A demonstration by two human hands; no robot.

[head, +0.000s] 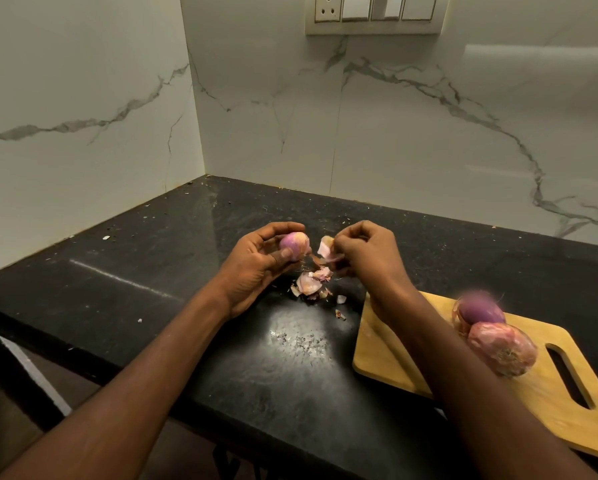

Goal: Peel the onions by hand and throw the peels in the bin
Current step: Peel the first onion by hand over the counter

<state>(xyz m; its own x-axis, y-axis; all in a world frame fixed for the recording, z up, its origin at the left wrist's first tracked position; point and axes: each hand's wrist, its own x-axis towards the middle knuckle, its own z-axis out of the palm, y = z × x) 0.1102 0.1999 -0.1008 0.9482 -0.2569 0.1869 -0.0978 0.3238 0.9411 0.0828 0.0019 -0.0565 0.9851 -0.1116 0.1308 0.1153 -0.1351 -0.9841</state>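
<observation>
Hands are up over the black desk (145,271), two of them, working one onion between them. On the left, the left hand (256,268) cradles the onion (293,245), fingers curled over the top and thumb pressed against its front; that grip is clamped on the bulb, which shows smooth pinkish-purple flesh, and it hangs clear above the desk. Just beside it, the right hand (363,251) has its fingertips bunched together, the grip pinched on a strip of peel (325,251) that curls down between the two hands. Whether that strip is attached to the bulb, I cannot tell.

Straight below, one loose heap of peels (310,283) lies on the desk, pale pink flakes piled together, and a few smaller scraps (341,299) are scattered just to its right. Too fine to count exactly.

Further right, one wooden cutting board (387,358) sits on the desk, handle slot toward the right edge, the right forearm crossing over its left half. Two more onions rest on it, touching: a purple onion (481,311) behind, slightly blurred, with wisps of skin hanging off it, and a papery-skinned onion (502,348) in front, its dry pink coat on. That makes three onions in all. High on the marble wall, one switch panel (373,12).
</observation>
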